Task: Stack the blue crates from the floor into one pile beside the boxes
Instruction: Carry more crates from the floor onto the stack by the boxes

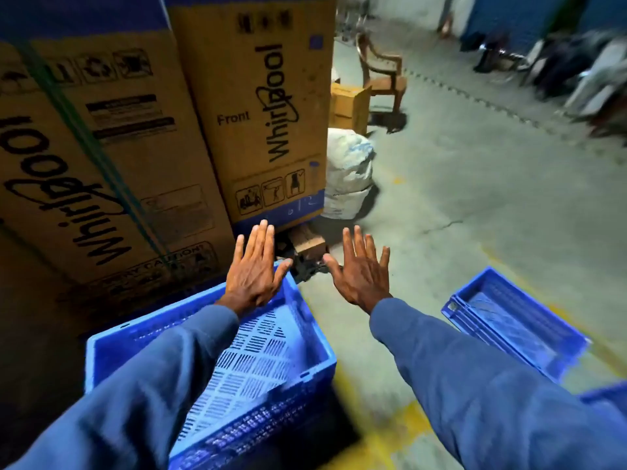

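Both your arms reach forward in blue long sleeves, wrists bare past the cuffs. Your left hand [252, 269] is flat, palm down, fingers straight and close together, thumb spread toward the right. Your right hand [361, 269] mirrors it, palm down, fingers splayed a little wider, thumb pointing left. Neither hand grips anything; the two stay apart, side by side.

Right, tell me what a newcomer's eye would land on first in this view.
Two bare hands spread flat in the centre: the left hand over the far corner of the big blue slotted plastic crate beside the boxes, the right hand above bare floor. Tall brown Whirlpool cardboard boxes fill the upper left. A second blue plastic crate sits on the grey concrete floor at right.
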### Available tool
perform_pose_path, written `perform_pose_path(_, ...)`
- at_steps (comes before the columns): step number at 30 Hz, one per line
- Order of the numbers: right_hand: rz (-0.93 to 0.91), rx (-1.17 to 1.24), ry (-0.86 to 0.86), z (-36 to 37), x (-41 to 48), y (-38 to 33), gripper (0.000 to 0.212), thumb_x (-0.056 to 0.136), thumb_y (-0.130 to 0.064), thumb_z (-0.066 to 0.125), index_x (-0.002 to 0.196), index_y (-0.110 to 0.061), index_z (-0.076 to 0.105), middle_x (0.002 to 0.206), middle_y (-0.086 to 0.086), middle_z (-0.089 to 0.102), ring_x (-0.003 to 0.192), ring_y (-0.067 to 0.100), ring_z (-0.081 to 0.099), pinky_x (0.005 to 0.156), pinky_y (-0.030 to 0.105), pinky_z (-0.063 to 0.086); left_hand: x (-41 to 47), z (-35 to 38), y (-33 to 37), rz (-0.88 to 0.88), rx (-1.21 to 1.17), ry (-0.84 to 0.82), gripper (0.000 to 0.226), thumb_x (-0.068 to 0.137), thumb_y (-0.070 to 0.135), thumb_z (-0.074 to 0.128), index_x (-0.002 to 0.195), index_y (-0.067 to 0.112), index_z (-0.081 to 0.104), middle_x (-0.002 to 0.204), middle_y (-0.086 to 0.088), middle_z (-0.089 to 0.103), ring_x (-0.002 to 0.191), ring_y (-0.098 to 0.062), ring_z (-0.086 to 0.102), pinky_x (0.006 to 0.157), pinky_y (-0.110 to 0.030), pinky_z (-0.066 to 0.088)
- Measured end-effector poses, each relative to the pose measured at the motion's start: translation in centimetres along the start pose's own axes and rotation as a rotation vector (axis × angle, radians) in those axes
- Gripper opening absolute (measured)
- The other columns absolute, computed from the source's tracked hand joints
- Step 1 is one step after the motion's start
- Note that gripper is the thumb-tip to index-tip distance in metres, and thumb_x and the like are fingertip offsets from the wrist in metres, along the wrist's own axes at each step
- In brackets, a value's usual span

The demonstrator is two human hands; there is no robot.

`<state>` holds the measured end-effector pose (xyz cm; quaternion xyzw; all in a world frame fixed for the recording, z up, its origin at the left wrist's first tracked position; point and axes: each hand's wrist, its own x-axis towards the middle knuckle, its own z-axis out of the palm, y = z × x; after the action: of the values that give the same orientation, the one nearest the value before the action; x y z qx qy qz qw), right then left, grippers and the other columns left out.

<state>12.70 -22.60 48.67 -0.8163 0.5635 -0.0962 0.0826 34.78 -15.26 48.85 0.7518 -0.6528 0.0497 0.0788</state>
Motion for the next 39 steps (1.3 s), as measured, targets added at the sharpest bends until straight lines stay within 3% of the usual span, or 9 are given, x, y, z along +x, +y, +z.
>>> perform_pose_path(6,0.183,-0.02,0.031,-3.9,-1.9,11.4,0.077,0.097,-0.067,0.012,0.16,-0.024,0.002,0.169,0.002,-0.001,0.154,0.027,0.002,0.119,0.059,-0.001,4.8,0.2,10.6,0.167,-0.016,-0.005,0.085,0.093,0.065,0.006,0.155,0.007,0.008,0.164,-0.011,0.007,0.152,-0.025,0.005,0.122,-0.047,0.004)
perform_pose_path(10,0.308,-0.016,0.036,-5.6,-4.1,20.1,0.077,0.096,-0.068,0.008,0.159,-0.025,-0.003,0.169,0.001,-0.007,0.154,0.025,-0.004,0.119,0.059,-0.006,7.2,1.5,19.7,0.26,-0.057,-0.025,0.082,0.095,0.063,0.008,0.156,0.009,0.001,0.165,-0.007,-0.003,0.152,-0.021,-0.005,0.122,-0.045,-0.003)
perform_pose_path(14,0.438,0.004,0.043,-6.9,-7.1,28.7,0.077,0.097,-0.069,0.01,0.159,-0.025,-0.003,0.168,0.0,-0.007,0.154,0.025,-0.005,0.119,0.058,-0.009,8.7,3.3,29.5,0.367,-0.055,-0.061,0.081,0.096,0.062,0.009,0.156,0.008,0.0,0.165,-0.009,-0.003,0.152,-0.023,-0.005,0.122,-0.047,-0.002)
perform_pose_path(25,0.789,0.025,0.118,-10.7,-16.9,50.4,0.077,0.098,-0.067,0.016,0.16,-0.024,0.003,0.169,0.001,-0.001,0.154,0.026,-0.001,0.119,0.061,-0.003,10.4,8.5,55.4,0.715,-0.101,-0.139,0.082,0.096,0.059,0.009,0.155,0.003,0.004,0.164,-0.011,0.001,0.152,-0.025,0.002,0.121,-0.049,0.0)
perform_pose_path(29,0.913,0.031,0.149,-11.3,-20.3,56.3,0.077,0.098,-0.066,0.02,0.16,-0.023,0.005,0.169,0.003,0.004,0.154,0.027,0.003,0.119,0.062,-0.003,10.5,10.0,63.5,0.853,-0.121,-0.183,0.084,0.094,0.059,0.007,0.154,0.001,0.01,0.164,-0.014,0.008,0.151,-0.029,0.01,0.12,-0.051,0.006)
perform_pose_path(39,1.237,-0.008,0.169,-10.2,-28.0,69.0,0.078,0.098,-0.065,0.02,0.159,-0.018,0.01,0.167,0.007,0.013,0.153,0.031,0.011,0.117,0.066,0.005,11.6,15.4,81.8,1.179,-0.128,-0.281,0.087,0.092,0.062,0.004,0.154,0.003,0.013,0.163,-0.013,0.013,0.151,-0.028,0.011,0.12,-0.051,0.006)
